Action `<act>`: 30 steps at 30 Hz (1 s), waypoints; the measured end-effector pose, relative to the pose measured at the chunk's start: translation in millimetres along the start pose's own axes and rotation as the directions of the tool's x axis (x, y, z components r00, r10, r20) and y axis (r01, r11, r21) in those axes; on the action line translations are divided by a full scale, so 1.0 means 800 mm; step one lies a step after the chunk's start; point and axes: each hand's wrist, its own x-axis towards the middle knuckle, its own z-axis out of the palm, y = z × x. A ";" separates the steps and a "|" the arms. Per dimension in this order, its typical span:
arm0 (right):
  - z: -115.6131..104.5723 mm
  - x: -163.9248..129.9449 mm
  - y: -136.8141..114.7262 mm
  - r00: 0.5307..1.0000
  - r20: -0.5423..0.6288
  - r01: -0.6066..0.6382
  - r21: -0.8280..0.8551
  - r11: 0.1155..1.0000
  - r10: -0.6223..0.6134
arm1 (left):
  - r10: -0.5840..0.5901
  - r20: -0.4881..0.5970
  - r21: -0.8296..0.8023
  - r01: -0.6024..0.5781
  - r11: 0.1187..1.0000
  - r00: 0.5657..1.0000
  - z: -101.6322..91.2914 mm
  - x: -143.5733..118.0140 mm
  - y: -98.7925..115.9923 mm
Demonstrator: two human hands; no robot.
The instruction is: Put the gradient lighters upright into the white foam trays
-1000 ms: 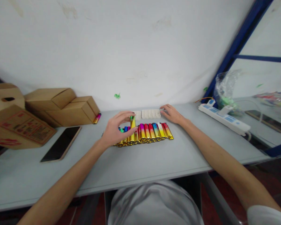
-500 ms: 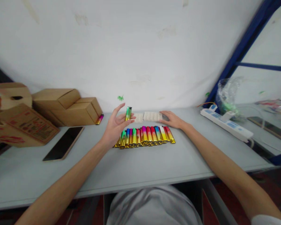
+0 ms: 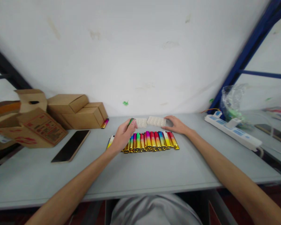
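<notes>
My left hand [image 3: 125,132] is closed around a green lighter [image 3: 130,121]; only its upper end shows past the fingers. At the right, my right hand [image 3: 175,124] has thumb and fingers on the right edge of a white sheet covered in rows of small round bumps [image 3: 155,121]. That sheet sits slightly tilted. A second bumpy white sheet [image 3: 140,122] lies beside it, close to my left fingertips. Just in front of both sheets, a row of shiny lighters [image 3: 152,142] in rainbow and gold colours is stacked, its left part partly hidden by my left hand.
Cardboard boxes [image 3: 81,114] stand at the left, with a single lighter [image 3: 105,123] beside them. A dark phone [image 3: 71,146] lies nearer on the table. To the right are a white power strip [image 3: 233,131] and a clear plastic bag [image 3: 233,100].
My left hand has turned palm-down and brought the green lighter down near the sheets. The right sheet has tilted a little under my right hand. The camera view has shifted slightly.
</notes>
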 end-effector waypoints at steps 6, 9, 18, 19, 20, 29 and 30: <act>-0.001 0.001 0.000 1.000 0.014 0.005 0.019 1.000 -0.005 | -0.109 0.096 -0.206 0.127 0.970 0.989 -0.001 0.004 0.010; -0.001 0.000 0.001 1.000 0.020 0.007 0.014 1.000 -0.007 | -0.133 0.146 -0.281 0.170 0.944 0.980 -0.001 0.005 0.017; -0.001 0.000 0.001 1.000 0.020 -0.001 0.007 1.000 0.000 | -0.122 0.028 -0.210 0.125 0.970 0.992 0.000 0.004 0.002; -0.001 0.000 0.001 1.000 0.021 0.001 0.010 1.000 -0.001 | -0.112 -0.007 -0.168 0.110 0.980 0.994 0.000 0.004 -0.001; -0.001 0.000 0.002 1.000 0.021 0.003 0.011 1.000 -0.004 | -0.098 -0.039 -0.123 0.092 0.988 0.994 0.000 0.004 -0.003; 0.000 -0.001 0.002 1.000 0.022 0.001 0.006 1.000 -0.001 | -0.009 -0.089 0.091 0.017 0.996 0.996 -0.006 0.003 -0.014; 0.000 -0.001 0.002 1.000 0.022 0.002 0.007 1.000 -0.002 | -0.006 -0.088 0.099 0.015 0.995 0.996 -0.006 0.003 -0.013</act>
